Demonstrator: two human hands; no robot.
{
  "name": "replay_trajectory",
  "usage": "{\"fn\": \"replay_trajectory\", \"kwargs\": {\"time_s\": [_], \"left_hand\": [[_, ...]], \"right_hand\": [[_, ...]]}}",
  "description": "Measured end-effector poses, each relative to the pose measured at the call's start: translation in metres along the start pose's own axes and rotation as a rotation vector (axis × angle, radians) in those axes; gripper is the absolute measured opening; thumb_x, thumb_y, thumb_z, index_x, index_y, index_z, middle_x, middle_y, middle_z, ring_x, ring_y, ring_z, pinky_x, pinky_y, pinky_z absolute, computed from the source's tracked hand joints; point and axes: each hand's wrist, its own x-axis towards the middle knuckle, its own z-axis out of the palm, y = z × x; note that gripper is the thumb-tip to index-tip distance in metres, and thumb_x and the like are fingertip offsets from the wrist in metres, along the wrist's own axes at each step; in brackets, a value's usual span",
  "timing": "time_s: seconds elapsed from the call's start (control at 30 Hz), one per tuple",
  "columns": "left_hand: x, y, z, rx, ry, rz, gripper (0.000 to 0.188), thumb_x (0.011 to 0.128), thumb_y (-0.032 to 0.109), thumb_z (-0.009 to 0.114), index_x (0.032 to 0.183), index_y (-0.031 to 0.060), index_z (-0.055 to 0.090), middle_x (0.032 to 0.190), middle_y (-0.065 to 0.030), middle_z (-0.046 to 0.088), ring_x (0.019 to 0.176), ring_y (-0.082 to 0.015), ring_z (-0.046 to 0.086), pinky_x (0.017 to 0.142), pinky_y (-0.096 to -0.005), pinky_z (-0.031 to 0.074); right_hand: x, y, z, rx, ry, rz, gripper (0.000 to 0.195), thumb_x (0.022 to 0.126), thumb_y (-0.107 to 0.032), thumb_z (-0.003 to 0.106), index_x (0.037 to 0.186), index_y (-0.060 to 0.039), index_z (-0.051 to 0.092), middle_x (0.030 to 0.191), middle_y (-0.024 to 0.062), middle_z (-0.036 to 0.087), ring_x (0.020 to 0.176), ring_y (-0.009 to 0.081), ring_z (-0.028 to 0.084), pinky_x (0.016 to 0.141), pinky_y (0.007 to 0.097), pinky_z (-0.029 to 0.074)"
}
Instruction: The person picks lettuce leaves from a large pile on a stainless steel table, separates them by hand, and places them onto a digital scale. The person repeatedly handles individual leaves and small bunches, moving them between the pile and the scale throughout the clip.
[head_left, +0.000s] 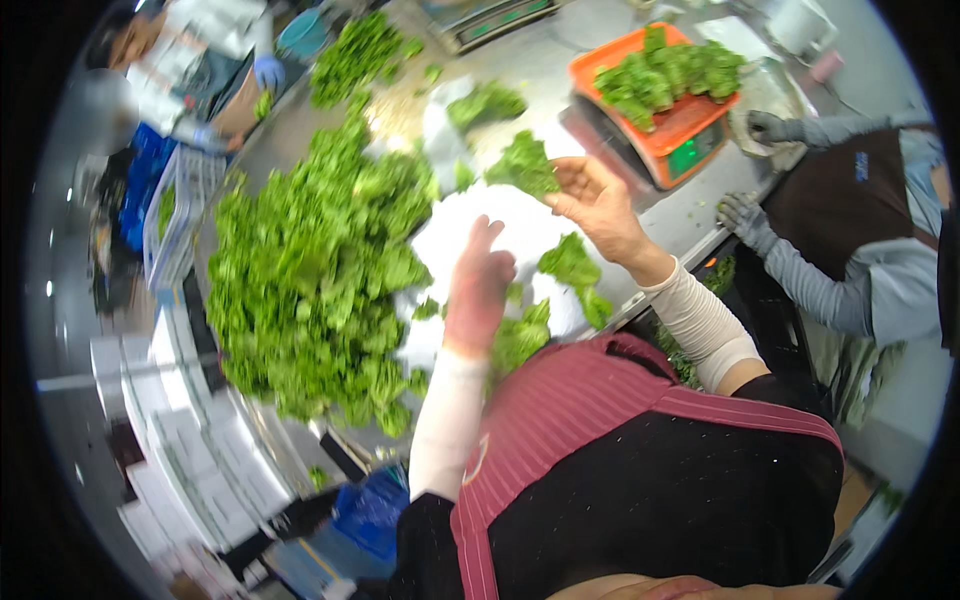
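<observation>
My right hand (600, 210) pinches a green leaf lettuce piece (525, 165) between thumb and fingers, above the worktable. Blurred by motion, my left hand (478, 296) hovers over white plastic sheeting (487, 202), its fingers apart and nothing visible between their tips. A big heap of leaf lettuce (315, 277) lies to the left of that hand. Loose lettuce leaves (571, 262) rest on the white sheeting between my hands, and more leaves (521, 337) lie close to my apron.
An orange digital scale (694, 154) bearing lettuce stands at the back right. Beside it is a co-worker's gloved hand (742, 214). Another person's blue-gloved hand (268, 73) is at the far left, near a white crate (180, 217). Several white boxes (187, 442) are stacked at left.
</observation>
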Motion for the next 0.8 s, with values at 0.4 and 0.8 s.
{"fn": "replay_trajectory", "kwargs": {"time_s": [0.4, 0.8], "left_hand": [[-0.035, -0.049, 0.011, -0.305, 0.049, -0.474, 0.046, 0.099, 0.027, 0.049, 0.137, 0.0016, 0.044, 0.128, -0.0114, 0.055, 0.099, -0.0184, 0.055, 0.087, -0.031, 0.046], [-0.078, -0.112, -0.012, -0.385, 0.128, -0.52, 0.05, 0.095, 0.03, 0.051, 0.135, 0.0006, 0.042, 0.13, -0.0158, 0.05, 0.111, -0.0281, 0.053, 0.095, -0.04, 0.043]], "right_hand": [[0.153, -0.021, -0.256, -1.208, 0.609, -0.57, 0.039, 0.074, -0.013, 0.073, 0.111, -0.0048, 0.061, 0.1, 0.014, 0.065, 0.093, 0.0315, 0.062, 0.082, 0.0397, 0.048], [0.152, -0.013, -0.251, -0.869, 0.548, -0.343, 0.036, 0.077, -0.016, 0.073, 0.108, -0.0013, 0.063, 0.097, 0.012, 0.068, 0.087, 0.0212, 0.065, 0.08, 0.0325, 0.05]]}}
